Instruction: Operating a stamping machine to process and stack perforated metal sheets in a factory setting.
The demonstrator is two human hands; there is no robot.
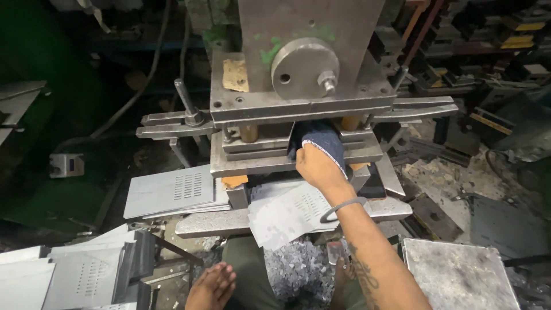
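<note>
Right hand point(317, 166) reaches into the gap of the grey steel press die point(298, 103), fingers wrapped in a dark blue cloth point(322, 140) and hidden inside; whether they grip anything cannot be told. A perforated grey sheet-metal panel point(290, 213) lies on the press bed under the forearm. Left hand point(211, 287) rests loosely open, empty, beside a stack of perforated grey metal sheets point(172, 192).

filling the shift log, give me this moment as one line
right hand: reaching into press gap, cloth over fingers | left hand: resting on knee, holds nothing | perforated sheet: on press bed
</note>
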